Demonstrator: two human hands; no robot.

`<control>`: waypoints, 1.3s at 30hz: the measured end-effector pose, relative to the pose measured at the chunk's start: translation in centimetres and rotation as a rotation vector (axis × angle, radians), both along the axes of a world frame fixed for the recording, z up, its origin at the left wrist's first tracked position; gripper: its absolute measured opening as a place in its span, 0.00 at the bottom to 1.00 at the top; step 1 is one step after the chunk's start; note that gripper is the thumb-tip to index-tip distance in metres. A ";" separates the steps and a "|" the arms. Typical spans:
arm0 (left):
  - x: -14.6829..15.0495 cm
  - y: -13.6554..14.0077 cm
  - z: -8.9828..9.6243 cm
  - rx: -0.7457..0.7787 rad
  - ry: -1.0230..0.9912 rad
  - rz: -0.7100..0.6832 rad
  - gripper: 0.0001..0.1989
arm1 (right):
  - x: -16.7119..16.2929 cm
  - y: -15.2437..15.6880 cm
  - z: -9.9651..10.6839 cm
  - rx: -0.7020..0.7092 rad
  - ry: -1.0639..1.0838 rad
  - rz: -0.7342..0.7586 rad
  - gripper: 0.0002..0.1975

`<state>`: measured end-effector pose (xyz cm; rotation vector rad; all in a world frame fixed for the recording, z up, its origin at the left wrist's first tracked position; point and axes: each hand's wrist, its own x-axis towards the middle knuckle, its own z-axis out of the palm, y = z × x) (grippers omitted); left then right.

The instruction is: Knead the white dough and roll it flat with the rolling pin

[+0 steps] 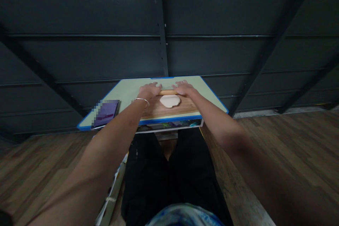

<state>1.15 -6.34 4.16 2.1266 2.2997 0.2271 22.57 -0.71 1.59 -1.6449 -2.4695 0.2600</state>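
A light wooden rolling pin (168, 92) lies crosswise at the far edge of a flattened piece of pale dough (170, 101). The dough has an uneven outline and rests on a brown wooden board (188, 107). My left hand (150, 89) lies over the pin's left end, and my right hand (184, 87) covers the right end. Both hands are open, palms down, with their fingers stretched forward past the pin. The two ends of the pin are hidden under the hands. A thin bracelet (141, 99) circles my left wrist.
The board is on a small pale green table (127, 86) edged in blue. At the table's left lies a dark tablet-like object (107, 113), partly pixelated. A dark panelled wall (111, 60) rises behind. My legs (169, 176) are below the near edge, above wood-look flooring.
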 end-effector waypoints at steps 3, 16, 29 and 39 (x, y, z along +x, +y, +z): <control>0.0 0.3 0.1 -0.021 -0.017 0.039 0.39 | -0.1 -0.2 0.2 -0.024 -0.015 -0.021 0.43; 0.5 -0.5 1.0 -0.067 -0.040 0.060 0.38 | -0.2 -0.7 1.1 -0.036 0.006 -0.054 0.40; 0.8 -1.9 1.0 -0.059 -0.033 0.050 0.35 | -0.2 -0.6 0.6 -0.032 -0.032 -0.019 0.40; 0.8 -2.3 0.5 -0.024 -0.033 0.045 0.34 | -0.2 -1.1 0.7 0.003 -0.001 -0.012 0.42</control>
